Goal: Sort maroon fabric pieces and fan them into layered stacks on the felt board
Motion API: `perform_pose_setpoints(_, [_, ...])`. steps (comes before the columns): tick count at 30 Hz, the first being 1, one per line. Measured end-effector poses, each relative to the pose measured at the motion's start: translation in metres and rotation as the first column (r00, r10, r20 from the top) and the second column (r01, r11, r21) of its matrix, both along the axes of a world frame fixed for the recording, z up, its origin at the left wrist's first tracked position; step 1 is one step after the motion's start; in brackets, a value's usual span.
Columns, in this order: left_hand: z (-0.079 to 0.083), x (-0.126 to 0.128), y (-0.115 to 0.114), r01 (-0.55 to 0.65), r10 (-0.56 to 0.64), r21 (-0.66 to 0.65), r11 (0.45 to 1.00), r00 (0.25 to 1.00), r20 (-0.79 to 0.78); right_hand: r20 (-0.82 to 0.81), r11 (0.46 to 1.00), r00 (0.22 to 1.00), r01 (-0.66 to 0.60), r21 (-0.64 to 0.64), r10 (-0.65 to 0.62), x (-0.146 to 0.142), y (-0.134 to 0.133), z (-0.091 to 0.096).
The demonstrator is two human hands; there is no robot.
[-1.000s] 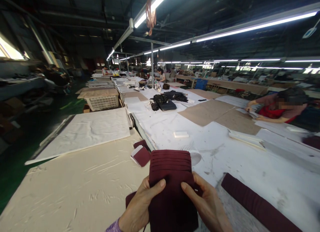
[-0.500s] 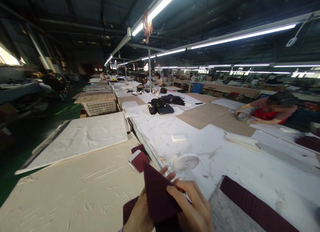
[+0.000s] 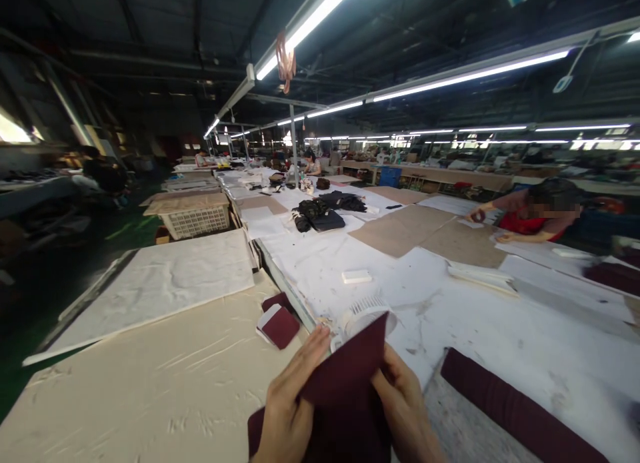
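Observation:
Between my hands is a dark maroon fabric piece [image 3: 353, 383], raised with one pointed corner up. My left hand [image 3: 287, 403] grips its left side, thumb against the cloth and fingers stretched along the edge. My right hand [image 3: 407, 410] pinches the right edge below the corner; some of its fingertips are hidden behind the cloth. A further bit of maroon cloth [image 3: 255, 430] shows left of my left hand. Just beyond my hands, small maroon pieces [image 3: 281, 328] with a white one lie on the cream-covered surface. A white round fan [image 3: 367, 310] stands behind the raised corner, partly covered by it.
A rolled maroon fabric strip [image 3: 515, 410] lies at right on the white table [image 3: 420, 343]. Farther off are a white block [image 3: 357, 276], dark garments [image 3: 323, 213] and a lidded basket [image 3: 196, 222]. A person in red [image 3: 530, 216] leans over the table's far right.
The maroon piece has swung so its corner points up to the right. My right hand has shifted from its front face to its right edge. The view has moved slightly.

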State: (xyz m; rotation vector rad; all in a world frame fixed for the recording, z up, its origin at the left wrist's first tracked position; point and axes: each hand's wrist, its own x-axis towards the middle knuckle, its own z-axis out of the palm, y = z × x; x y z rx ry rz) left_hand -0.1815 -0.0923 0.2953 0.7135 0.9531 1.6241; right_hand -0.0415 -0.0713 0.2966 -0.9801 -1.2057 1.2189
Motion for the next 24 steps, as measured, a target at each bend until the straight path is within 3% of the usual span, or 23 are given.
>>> perform_pose_setpoints(3, [0.0, -0.003, 0.0, 0.112, -0.082, -0.199, 0.974, 0.985, 0.151, -0.052, 0.993, 0.996, -0.078, -0.084, 0.074, 0.006, 0.009, 0.0])
perform_pose_setpoints(6, [-0.01, -0.003, 0.0, 0.197, -0.083, -0.327, 0.924, 0.94, 0.331, 0.019, 0.994, 0.999, -0.039, -0.098, 0.041, 0.01, 0.011, -0.001])
perform_pose_setpoints(10, [-0.016, 0.0, 0.001, 0.239, -0.146, -0.251, 0.938, 0.929, 0.341, 0.024, 0.993, 0.998, -0.06, -0.102, 0.063, 0.009, 0.008, -0.005])
perform_pose_setpoints(13, [-0.011, 0.003, 0.003, 0.267, -0.156, -0.24, 0.933, 0.903, 0.4, 0.002, 0.999, 1.0, 0.011, -0.031, -0.011, 0.009, 0.007, -0.014])
perform_pose_setpoints(16, [-0.008, 0.002, 0.003, 0.275, -0.143, -0.256, 0.927, 0.889, 0.436, 0.141, 0.99, 0.986, 0.072, 0.123, -0.089, 0.016, 0.009, -0.023])
perform_pose_setpoints(18, [-0.008, -0.001, 0.002, 0.282, -0.146, -0.261, 0.923, 0.886, 0.441, 0.25, 0.985, 0.966, 0.031, 0.171, -0.074, 0.022, 0.012, -0.025])
perform_pose_setpoints(24, [-0.013, -0.005, 0.0, 0.311, -0.182, -0.241, 0.919, 0.879, 0.44, 0.198, 0.999, 0.979, -0.05, 0.016, 0.045, 0.025, 0.017, -0.013])
